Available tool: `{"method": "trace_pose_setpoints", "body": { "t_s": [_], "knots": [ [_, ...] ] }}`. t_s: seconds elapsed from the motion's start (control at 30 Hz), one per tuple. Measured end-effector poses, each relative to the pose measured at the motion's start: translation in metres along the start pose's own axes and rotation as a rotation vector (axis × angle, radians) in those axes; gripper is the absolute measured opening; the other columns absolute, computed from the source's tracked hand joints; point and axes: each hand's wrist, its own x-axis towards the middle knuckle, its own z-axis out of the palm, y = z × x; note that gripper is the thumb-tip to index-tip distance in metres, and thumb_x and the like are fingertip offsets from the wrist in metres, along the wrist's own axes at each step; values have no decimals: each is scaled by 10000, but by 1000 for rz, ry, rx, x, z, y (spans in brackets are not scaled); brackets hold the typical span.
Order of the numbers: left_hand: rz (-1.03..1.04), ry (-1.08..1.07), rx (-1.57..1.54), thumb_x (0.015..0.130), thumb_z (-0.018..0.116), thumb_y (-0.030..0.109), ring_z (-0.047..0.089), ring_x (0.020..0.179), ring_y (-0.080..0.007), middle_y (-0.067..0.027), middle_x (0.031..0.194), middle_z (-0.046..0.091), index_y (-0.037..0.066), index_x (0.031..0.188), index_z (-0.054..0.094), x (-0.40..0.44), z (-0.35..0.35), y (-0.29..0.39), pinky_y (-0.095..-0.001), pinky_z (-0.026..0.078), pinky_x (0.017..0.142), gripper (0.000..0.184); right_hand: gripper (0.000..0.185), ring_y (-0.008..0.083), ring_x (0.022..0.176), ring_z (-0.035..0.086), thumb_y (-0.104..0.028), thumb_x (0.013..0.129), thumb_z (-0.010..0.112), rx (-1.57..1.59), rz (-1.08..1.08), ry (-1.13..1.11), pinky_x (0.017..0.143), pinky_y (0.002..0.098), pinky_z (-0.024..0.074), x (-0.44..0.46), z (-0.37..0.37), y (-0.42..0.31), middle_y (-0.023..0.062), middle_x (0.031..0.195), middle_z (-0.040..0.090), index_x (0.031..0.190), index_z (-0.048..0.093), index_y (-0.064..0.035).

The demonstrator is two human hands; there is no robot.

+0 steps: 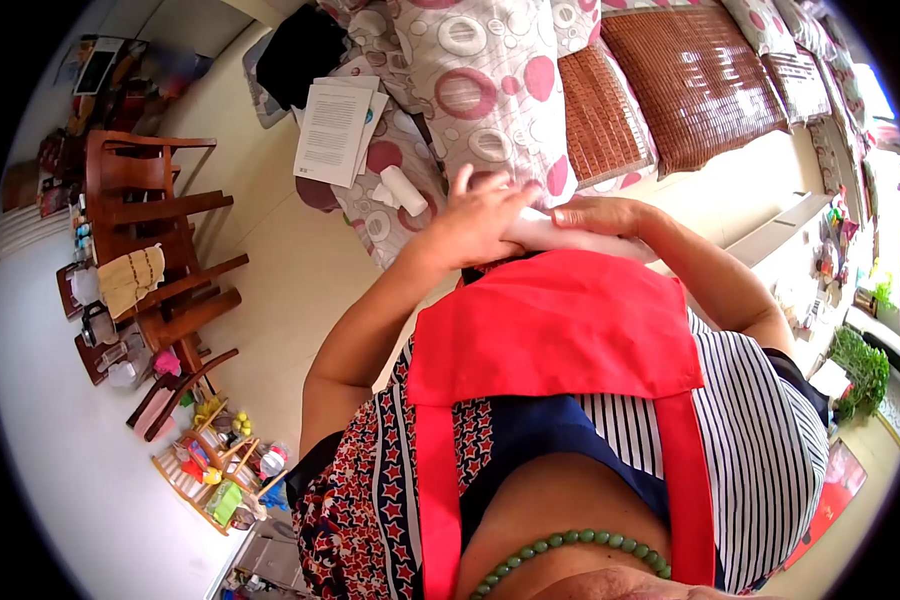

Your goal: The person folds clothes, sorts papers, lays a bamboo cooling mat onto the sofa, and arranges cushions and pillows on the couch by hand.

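Above my apron, my left hand (478, 222) is at the near end of a smooth pale pink-white thing (550, 234), its fingers spread and partly blurred. My right hand (610, 214) lies over the same thing, with its fingers stretched flat toward my left hand. The kind of this pale thing cannot be made out, and part of it is hidden by my hands and the red apron (560, 330). A white roll (403, 190) lies to the left on patterned fabric, near my left hand.
Ahead stands a sofa with a circle-patterned cushion (490, 90) and brown woven mats (690, 85). Printed papers (332, 130) lie at its left end. Wooden chairs (155, 200) and a cluttered small rack (220, 470) are at left. Green plants (858, 372) stand at right.
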Motion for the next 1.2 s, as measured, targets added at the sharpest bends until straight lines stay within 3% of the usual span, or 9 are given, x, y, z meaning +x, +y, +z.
{"method": "trace_pose_setpoints", "body": {
  "t_s": [0.17, 0.37, 0.53, 0.63, 0.77, 0.87, 0.93, 1.07, 1.2],
  "knots": [
    [-170, -88, -112, 748, 659, 166, 629, 806, -369, -155, 825, 655, 124, 944, 615, -8, 16, -17, -424, 504, 688, 205, 826, 277, 1166, 517, -283, 688, 694, -421, -199, -47, 1011, 388, 370, -23, 7, -63, 155, 1273, 537, 1418, 336, -138],
    [-311, 173, -203, 776, 543, 61, 630, 827, -352, -170, 839, 643, 103, 924, 629, -12, -17, -58, -428, 486, 689, 177, 759, 288, 1105, 553, -103, 699, 584, -547, -301, 99, 996, 406, 394, 14, -5, -92, 163, 1227, 559, 1414, 333, -145],
    [-407, 970, -50, 754, 644, -13, 590, 947, -301, -113, 1067, 608, 47, 1093, 589, -34, -54, -90, -358, 447, 882, 349, 707, 257, 1123, 544, -79, 723, 528, -420, -343, 350, 1003, 345, 397, 69, -47, -123, 179, 1214, 562, 1407, 350, -85],
    [-568, 814, -1164, 803, 714, 188, 507, 1108, -249, -91, 1235, 530, 97, 1289, 468, -50, -48, -99, -405, 427, 923, 552, 686, 290, 1092, 570, -110, 749, 541, -502, -506, 540, 953, 361, 433, 87, -46, -161, 196, 1194, 568, 1402, 333, -78],
    [-303, 893, -1706, 728, 717, 541, 276, 1306, -267, -96, 1485, 187, 184, 1454, 59, -44, -25, -99, -550, 355, 962, 1043, 674, 345, 1087, 565, -147, 778, 568, -752, -473, 549, 903, 403, 466, 115, -7, -200, 218, 1202, 558, 1402, 316, -105],
    [-417, 1125, -1990, 918, 524, 424, 444, 1202, -301, -155, 1359, 400, 25, 1357, 296, -35, -4, -134, -468, 387, 986, 636, 633, 330, 1186, 496, -259, 819, 607, -1249, -792, 383, 975, 389, 425, 164, 13, -176, 165, 1373, 425, 1393, 358, -163],
    [-540, 1209, -2110, 976, 399, 321, 458, 1206, -321, -176, 1317, 449, -18, 1311, 363, -39, 5, -147, -463, 375, 1021, 478, 645, 344, 1223, 455, -361, 795, 647, -985, -823, 357, 1027, 402, 374, 173, 11, -159, 148, 1366, 434, 1360, 408, -164],
    [-443, 1275, -2142, 991, 313, 305, 379, 1283, -341, -163, 1386, 395, 31, 1377, 312, -39, 20, -151, -512, 303, 1080, 472, 827, 345, 1204, 477, -478, 692, 743, -744, -564, 1051, 1022, 447, 369, 199, -20, -137, 177, 1319, 474, 1343, 410, -92],
    [-334, 1312, -2267, 992, 299, 310, 341, 1313, -332, -136, 1418, 367, 62, 1397, 304, -38, 16, -168, -531, 263, 1095, 475, 579, 268, 1054, 596, -294, 823, 696, 822, -203, 237, 879, 468, 494, 216, -41, -129, 145, 1149, 605, 1260, 454, -2]
  ]
}}
